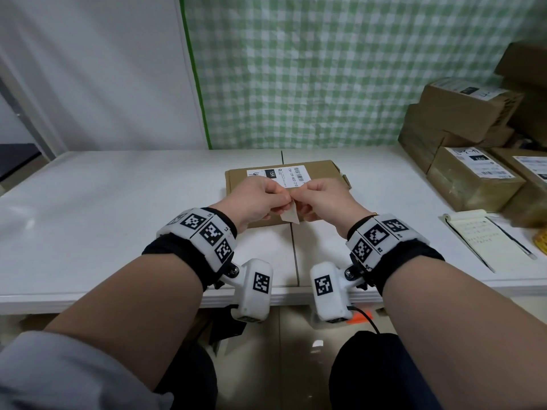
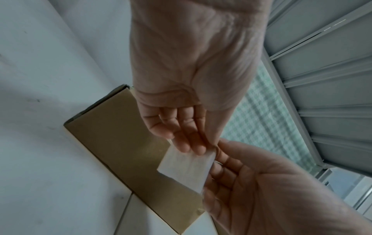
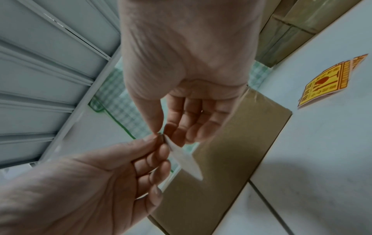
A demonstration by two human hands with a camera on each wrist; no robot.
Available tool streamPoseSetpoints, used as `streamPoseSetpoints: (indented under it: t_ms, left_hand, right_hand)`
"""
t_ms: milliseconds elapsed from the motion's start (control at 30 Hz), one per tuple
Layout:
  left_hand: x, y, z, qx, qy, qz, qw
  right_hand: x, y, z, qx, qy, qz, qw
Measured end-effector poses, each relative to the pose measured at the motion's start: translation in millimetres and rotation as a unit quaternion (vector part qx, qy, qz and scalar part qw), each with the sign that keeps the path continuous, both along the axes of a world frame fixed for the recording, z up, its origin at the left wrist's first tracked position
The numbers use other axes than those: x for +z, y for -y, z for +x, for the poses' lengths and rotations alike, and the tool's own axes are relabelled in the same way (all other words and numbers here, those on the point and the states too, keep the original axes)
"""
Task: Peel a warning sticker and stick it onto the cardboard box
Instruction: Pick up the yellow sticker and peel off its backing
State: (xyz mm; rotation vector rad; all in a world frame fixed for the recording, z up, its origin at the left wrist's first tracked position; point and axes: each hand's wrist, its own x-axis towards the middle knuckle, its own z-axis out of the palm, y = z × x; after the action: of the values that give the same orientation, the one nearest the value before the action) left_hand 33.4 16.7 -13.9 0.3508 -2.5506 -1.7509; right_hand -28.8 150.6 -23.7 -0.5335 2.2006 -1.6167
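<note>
Warning sticker: pale backing side showing, held above the near half of the cardboard box, centre of the head view. Printed face not visible.

Left hand: fingers curled, pinching the sticker's upper edge with the thumb.

Right hand: thumb and forefinger pinching the same upper corner of the sticker, tip to tip with the left; remaining fingers loosely curled behind it.

Cardboard box: flat, brown, lying on the desk at centre frame, partly hidden by both hands. White shipping label on its far top face.

Stacked cardboard parcels: right edge of the head view, several bearing labels.

Notepad: lower right on the desk, a pen lying on it.

Yellow-and-red warning stickers: flat on the desk, upper right of the right wrist view, well apart from the box.

Green checked cloth: hanging behind the desk.
</note>
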Motion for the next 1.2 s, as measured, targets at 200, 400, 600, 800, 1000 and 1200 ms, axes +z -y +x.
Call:
streamPoseSetpoints:
  t_ms: [200,400,600,800,1000,1200]
  left_hand:
    - [0,-1,0,0.007,0.002,-0.019,1.0]
    - [2,-5,-1,0.012,-0.018,-0.056,0.998]
    - [3,-9,-2,0.016,-0.017,-0.076,0.997]
    - [1,-7,-4,0.027,-0.001,-0.046,0.999]
    - [0,-3,-3,0.031,-0.001,0.007,0.999]
    - [2,1,-5,0.043,-0.015,-0.027,0.999]
  right_hand:
    - [1,-5,1,0.002,-0.014,0.024,1.0]
    - [-2,-3,0,-0.007,-0.063,0.053,0.997]
    - [-5,1,-2,-0.031,-0.114,0.072,0.99]
    - [-3,-1,-1,-0.033,-0.095,0.058,0.993]
    - [-6,-12,-6,-0.085,-0.043,0.03,0.995]
    - [-2,-19,-9,-0.016,-0.036,0.019,0.999]
